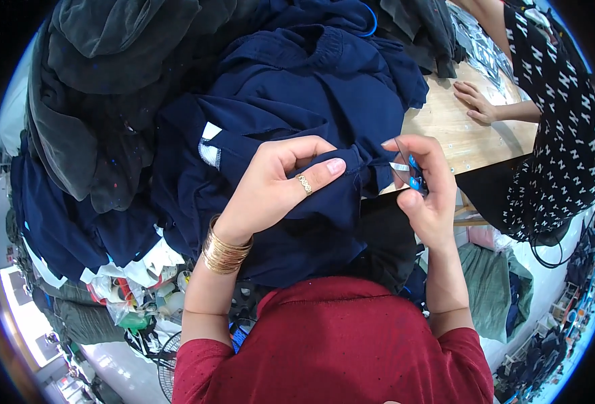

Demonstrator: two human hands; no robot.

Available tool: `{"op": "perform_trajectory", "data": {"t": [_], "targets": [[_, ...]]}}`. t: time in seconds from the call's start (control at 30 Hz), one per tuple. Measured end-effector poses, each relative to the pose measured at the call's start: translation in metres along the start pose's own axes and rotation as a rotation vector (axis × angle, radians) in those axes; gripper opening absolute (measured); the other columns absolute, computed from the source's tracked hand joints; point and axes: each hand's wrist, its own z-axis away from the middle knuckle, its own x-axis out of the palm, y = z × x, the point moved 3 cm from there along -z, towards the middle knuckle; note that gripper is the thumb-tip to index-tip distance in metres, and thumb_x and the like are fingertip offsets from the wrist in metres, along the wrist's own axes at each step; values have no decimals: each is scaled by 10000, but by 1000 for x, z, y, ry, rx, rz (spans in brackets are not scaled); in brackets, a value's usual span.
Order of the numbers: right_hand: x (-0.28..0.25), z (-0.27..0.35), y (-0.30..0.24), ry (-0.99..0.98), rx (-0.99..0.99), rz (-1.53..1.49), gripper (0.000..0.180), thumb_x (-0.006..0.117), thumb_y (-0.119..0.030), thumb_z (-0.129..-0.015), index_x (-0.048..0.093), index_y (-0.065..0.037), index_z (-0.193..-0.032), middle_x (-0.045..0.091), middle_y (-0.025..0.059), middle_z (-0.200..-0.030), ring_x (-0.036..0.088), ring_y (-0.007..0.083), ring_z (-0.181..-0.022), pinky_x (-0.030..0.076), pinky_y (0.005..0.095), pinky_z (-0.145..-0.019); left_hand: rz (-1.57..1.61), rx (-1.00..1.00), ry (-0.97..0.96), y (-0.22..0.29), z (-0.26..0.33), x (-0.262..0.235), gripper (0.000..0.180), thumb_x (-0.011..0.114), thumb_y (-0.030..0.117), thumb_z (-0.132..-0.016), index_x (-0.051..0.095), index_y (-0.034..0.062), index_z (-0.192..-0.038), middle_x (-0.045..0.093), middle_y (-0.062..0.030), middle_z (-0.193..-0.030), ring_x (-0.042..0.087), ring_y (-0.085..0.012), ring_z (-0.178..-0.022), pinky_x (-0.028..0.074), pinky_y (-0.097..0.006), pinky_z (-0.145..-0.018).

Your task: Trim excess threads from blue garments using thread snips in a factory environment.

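A navy garment (pixel 291 101) lies bunched in front of me, with a white patch (pixel 210 145) showing on its left side. My left hand (pixel 264 185), with a ring and gold bangles, is closed on an edge of this cloth, thumb on top. In my right hand (pixel 435 192) is a small pair of thread snips (pixel 415 174) with blue parts, held between thumb and fingers. Its blades point left, apart from each other, close beside the held cloth edge. Part of the snips is hidden by my fingers.
Dark grey garments (pixel 102 87) are heaped at the left and back. A co-worker's hand (pixel 476 104) rests on the wooden table (pixel 439 131) at the right, beside a patterned black garment (pixel 553 148) they wear. Scraps and plastic bags (pixel 136 296) lie at lower left.
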Motion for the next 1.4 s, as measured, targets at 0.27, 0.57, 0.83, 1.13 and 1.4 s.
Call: {"op": "perform_trajectory", "data": {"t": [0.27,0.57,0.83,1.13,1.4], "targets": [[-3,3,-4,-22,-230,578,255,742,-244,-684,615,-51,-792,579,27,-668,495,175,-522,384,274,-480,54,-61,-22,-4,-7,-2,155,598,132,-865,630,-19,-879,582,34,-763,485,-7,-684,390,-155,-619],[4,-2,3,-5,-234,573,259,739,-241,-692,612,-49,-809,581,29,-678,482,170,-514,377,271,-474,64,-62,5,-9,-11,-6,163,614,126,-858,637,-26,-912,590,32,-769,502,-8,-691,404,-149,-624],[5,16,12,182,97,201,301,711,-195,-752,567,-34,-962,579,44,-698,516,95,-576,418,217,-550,487,-188,216,-29,-3,10,206,581,94,-872,613,-17,-1042,645,-27,-903,589,-56,-787,463,-179,-732],[16,24,15,204,102,380,259,713,-199,-756,589,-6,-877,610,97,-714,595,190,-584,459,264,-539,496,-84,310,-32,9,34,271,584,106,-875,586,-35,-1107,639,-54,-978,580,-76,-857,451,-200,-791],[18,20,11,210,37,431,256,720,-196,-742,597,-16,-875,613,86,-735,591,200,-598,457,269,-536,398,-14,292,-35,13,37,286,572,105,-885,570,-41,-1132,625,-63,-1016,565,-79,-892,440,-202,-812]]}}
